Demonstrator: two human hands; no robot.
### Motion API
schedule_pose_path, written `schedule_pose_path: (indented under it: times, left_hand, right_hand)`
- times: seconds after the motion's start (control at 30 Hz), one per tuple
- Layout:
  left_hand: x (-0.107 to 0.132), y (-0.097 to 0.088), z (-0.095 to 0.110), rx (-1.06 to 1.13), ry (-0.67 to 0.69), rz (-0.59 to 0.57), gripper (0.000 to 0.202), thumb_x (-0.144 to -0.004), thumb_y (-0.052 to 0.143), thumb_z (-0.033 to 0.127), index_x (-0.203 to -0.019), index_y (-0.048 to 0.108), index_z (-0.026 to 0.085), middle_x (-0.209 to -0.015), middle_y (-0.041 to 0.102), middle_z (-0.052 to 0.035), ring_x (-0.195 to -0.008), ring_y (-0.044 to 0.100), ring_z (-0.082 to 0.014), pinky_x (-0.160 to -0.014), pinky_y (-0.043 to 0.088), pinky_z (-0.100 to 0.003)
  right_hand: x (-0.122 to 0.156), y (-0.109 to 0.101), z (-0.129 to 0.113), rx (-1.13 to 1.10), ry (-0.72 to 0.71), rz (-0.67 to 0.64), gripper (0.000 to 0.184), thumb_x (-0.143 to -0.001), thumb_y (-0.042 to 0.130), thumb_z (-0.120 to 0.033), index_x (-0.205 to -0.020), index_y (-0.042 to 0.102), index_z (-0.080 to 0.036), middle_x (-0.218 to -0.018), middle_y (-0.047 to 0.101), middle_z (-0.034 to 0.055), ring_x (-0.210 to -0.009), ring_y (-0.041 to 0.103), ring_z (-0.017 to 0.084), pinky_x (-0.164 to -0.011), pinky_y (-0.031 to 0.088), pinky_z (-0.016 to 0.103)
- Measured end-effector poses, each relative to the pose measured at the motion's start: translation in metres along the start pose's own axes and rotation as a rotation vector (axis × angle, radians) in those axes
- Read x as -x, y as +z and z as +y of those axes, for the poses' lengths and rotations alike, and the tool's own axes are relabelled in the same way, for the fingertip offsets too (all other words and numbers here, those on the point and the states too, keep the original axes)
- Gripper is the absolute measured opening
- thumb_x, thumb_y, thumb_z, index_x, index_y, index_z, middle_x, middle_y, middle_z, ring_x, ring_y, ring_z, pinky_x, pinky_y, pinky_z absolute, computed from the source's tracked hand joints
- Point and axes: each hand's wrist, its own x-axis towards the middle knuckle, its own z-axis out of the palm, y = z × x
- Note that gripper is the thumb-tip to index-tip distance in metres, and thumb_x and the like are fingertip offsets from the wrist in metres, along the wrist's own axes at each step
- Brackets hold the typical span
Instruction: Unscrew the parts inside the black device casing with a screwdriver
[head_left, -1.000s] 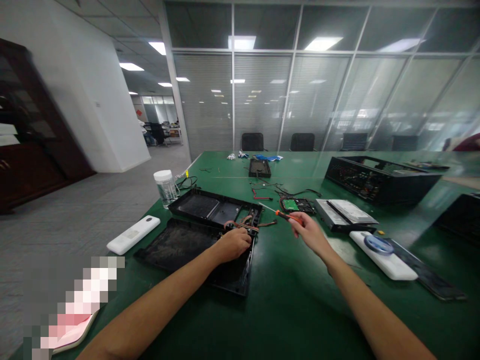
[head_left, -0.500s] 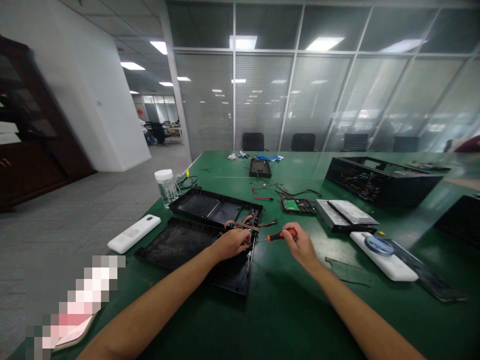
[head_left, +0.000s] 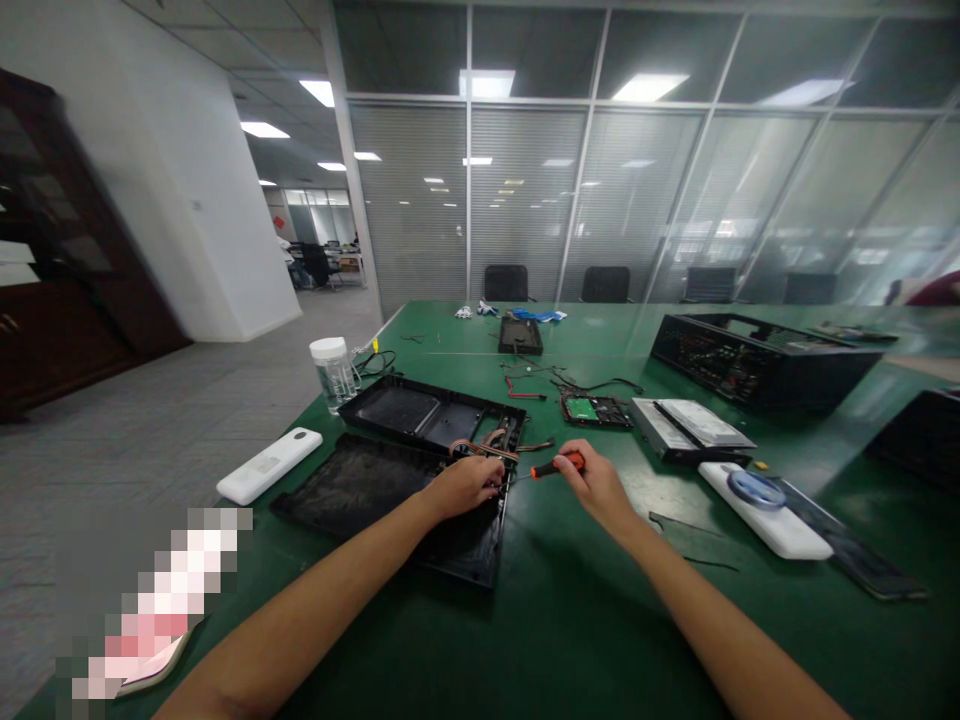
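Observation:
My right hand (head_left: 590, 478) is closed on the orange handle of a screwdriver (head_left: 546, 468), whose thin shaft points left toward my other hand. At the right edge of a black plastic casing (head_left: 360, 495), my left hand (head_left: 469, 485) has its fingers pinched together; what they hold is hidden. A second black casing half (head_left: 405, 410) lies just behind, touching or nearly touching the first. Striped wires (head_left: 480, 447) run out of it beside my left fingers, and a loose cable end reaches right.
A clear bottle with a white lid (head_left: 330, 375) and a white device (head_left: 270, 465) stand left. To the right lie a green circuit board (head_left: 592, 410), a silver drive unit (head_left: 690, 430), another white device (head_left: 795, 530) and a large black case (head_left: 757, 370). Cables (head_left: 600, 386) lie behind.
My right hand and the screwdriver have shifted slightly left, toward my left hand. My left hand stays at the casing's edge.

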Motion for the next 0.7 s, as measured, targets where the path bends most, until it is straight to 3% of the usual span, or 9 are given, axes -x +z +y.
schedule_pose_path:
  times: [0.17, 0.27, 0.4, 0.57, 0.7]
  left_hand:
    - [0.000, 0.000, 0.000, 0.029, -0.010, -0.007, 0.029, -0.074, 0.061, 0.010, -0.099, 0.048, 0.017, -0.091, 0.060, -0.0028, -0.087, 0.056, -0.0163, -0.078, 0.040, -0.025]
    - [0.000, 0.000, 0.000, 0.027, -0.013, -0.009, 0.027, -0.073, 0.061, 0.011, -0.097, 0.049, 0.016, -0.091, 0.060, -0.0033, -0.088, 0.056, -0.0172, -0.078, 0.040, -0.026]
    - [-0.001, 0.000, -0.001, 0.021, -0.028, -0.018, 0.028, -0.073, 0.061, 0.010, -0.098, 0.049, 0.017, -0.091, 0.060, -0.0032, -0.089, 0.056, -0.0175, -0.078, 0.040, -0.026]
    - [-0.002, -0.002, -0.001, 0.006, -0.036, -0.050, 0.029, -0.073, 0.061, 0.010, -0.098, 0.049, 0.017, -0.090, 0.061, -0.0031, -0.087, 0.056, -0.0176, -0.077, 0.041, -0.026]
    - [-0.003, -0.003, -0.001, -0.009, -0.020, -0.045, 0.030, -0.073, 0.062, 0.012, -0.099, 0.048, 0.016, -0.089, 0.061, -0.0038, -0.089, 0.055, -0.0186, -0.077, 0.040, -0.026]
  right_hand:
    - [-0.027, -0.023, -0.046, 0.333, -0.235, -0.213, 0.032, -0.088, 0.036, -0.044, -0.086, 0.055, -0.019, -0.074, 0.063, 0.0041, -0.069, 0.058, 0.017, -0.061, 0.034, 0.025]
    - [-0.047, -0.030, -0.078, 0.411, -0.308, -0.350, 0.029, -0.090, 0.031, -0.038, -0.096, 0.052, -0.019, -0.083, 0.064, 0.0052, -0.074, 0.059, 0.017, -0.063, 0.034, 0.025]
    - [-0.065, -0.028, -0.101, 0.468, -0.210, -0.466, 0.032, -0.092, 0.026, -0.038, -0.102, 0.051, -0.020, -0.088, 0.065, 0.0071, -0.079, 0.060, 0.019, -0.065, 0.035, 0.026]
    - [-0.072, -0.025, -0.104, 0.589, 0.046, -0.432, 0.046, -0.091, 0.023, -0.049, -0.094, 0.055, -0.016, -0.086, 0.065, 0.0137, -0.081, 0.061, 0.025, -0.066, 0.037, 0.030]
    - [-0.068, -0.028, -0.105, 0.422, -0.064, -0.528, 0.039, -0.091, 0.027, -0.046, -0.103, 0.053, -0.019, -0.088, 0.066, 0.0084, -0.080, 0.061, 0.021, -0.065, 0.037, 0.026]
